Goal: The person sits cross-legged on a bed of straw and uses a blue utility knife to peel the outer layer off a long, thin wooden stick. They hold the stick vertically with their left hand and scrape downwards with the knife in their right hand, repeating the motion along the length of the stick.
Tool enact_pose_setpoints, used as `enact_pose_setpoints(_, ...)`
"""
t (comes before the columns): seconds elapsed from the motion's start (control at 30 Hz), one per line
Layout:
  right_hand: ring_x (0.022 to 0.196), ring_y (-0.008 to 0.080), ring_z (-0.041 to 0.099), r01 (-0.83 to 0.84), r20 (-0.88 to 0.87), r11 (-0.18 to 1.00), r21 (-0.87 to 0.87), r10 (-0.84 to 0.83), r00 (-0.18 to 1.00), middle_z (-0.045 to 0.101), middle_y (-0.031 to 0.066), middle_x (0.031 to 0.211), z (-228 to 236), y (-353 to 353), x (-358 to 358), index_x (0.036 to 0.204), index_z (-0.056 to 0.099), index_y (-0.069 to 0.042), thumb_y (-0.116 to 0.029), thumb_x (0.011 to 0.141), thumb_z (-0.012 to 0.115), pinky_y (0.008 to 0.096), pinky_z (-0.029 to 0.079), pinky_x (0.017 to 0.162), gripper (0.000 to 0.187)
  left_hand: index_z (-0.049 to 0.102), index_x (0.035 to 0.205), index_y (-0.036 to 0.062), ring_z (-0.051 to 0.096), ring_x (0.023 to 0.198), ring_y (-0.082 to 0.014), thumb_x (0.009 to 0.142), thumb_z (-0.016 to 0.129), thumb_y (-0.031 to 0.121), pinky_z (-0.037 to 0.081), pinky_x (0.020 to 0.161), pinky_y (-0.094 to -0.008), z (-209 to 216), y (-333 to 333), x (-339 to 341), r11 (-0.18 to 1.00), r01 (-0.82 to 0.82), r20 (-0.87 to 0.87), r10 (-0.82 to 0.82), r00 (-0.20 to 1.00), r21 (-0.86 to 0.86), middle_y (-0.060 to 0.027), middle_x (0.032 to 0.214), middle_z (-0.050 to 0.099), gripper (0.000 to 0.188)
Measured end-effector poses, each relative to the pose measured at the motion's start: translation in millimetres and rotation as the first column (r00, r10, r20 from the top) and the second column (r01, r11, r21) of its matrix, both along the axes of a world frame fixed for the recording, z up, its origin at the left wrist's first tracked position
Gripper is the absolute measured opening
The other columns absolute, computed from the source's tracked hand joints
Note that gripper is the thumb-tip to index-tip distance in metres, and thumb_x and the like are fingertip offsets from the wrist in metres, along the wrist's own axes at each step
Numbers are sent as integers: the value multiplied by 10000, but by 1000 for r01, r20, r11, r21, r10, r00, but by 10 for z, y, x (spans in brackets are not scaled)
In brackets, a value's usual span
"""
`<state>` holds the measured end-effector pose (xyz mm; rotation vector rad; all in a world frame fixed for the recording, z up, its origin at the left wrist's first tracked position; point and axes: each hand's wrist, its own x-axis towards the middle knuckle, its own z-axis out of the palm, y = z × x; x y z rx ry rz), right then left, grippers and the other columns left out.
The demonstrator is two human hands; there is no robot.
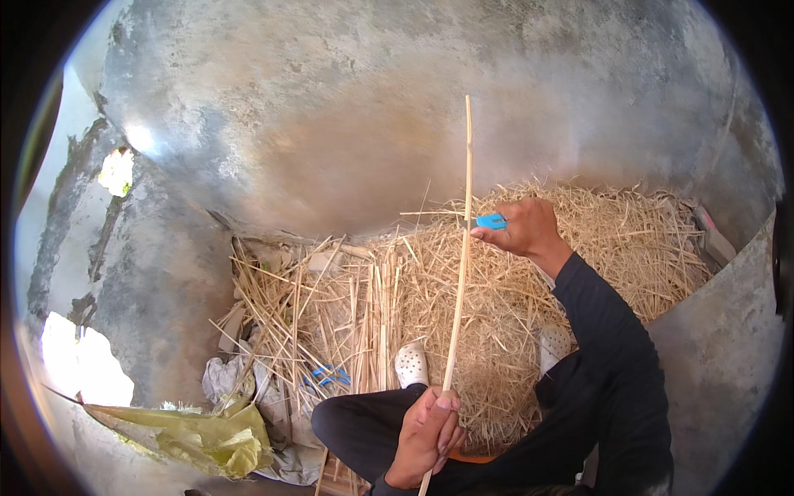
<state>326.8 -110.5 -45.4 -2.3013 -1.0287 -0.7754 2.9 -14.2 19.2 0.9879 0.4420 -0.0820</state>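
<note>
A long, pale bamboo strip [461, 289] stands almost upright in the picture, its thin far tip against the wall. My left hand [428, 436] is closed round its near end, close to my knee. Farther up the strip, my right hand [531, 230] grips a blue-handled utility knife [491, 221]. The knife's blade end meets the strip, and the thumb lies close beside it. A thin sliver [430, 213] sticks out to the left at the same spot; whether it is still joined to the strip I cannot tell.
Curly bamboo shavings [612, 248] are heaped along the wall [372, 107] and round my feet. Several loose strips [376, 310] lie at the left. A yellow-green sack [198, 438] rests at the lower left. A grey block [713, 240] stands at the right.
</note>
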Motion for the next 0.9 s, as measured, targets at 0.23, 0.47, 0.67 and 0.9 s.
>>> enact_pose_setpoints(0.23,393,191,532,261,-149,956,-136,-280,948,486,40,427,-117,-212,539,569,612,-109,-865,730,355,333,389,377,814,476,922,52,269,375,-54,1001,436,233,242,386,-201,-70,-7,-279,1000,12,-14,-12,1000,-19,42,494,322,201)
enact_pose_setpoints(0.47,662,331,647,415,-308,871,-262,-483,819,642,170,686,-369,-69,683,835,714,-49,-780,782,407,454,489,563,795,479,859,85,287,394,-67,973,506,293,243,380,-232,-245,2,-603,994,-96,-34,98,995,52,52,527,339,239)
enact_pose_setpoints(0.67,647,337,617,600,-451,747,-286,-658,603,623,220,683,-805,-1083,837,746,651,1,-748,839,351,482,444,584,812,489,906,80,292,413,-68,966,521,299,251,398,-233,-711,405,-1367,970,-93,-92,116,989,225,44,536,351,229)
enact_pose_setpoints(0.9,448,203,507,7,-578,1000,-30,-23,815,502,77,488,-214,-329,-159,585,595,-67,-741,812,452,368,394,464,726,480,920,76,259,379,-57,979,492,295,257,395,-223,-302,285,-673,986,-130,49,125,991,107,50,496,319,227)
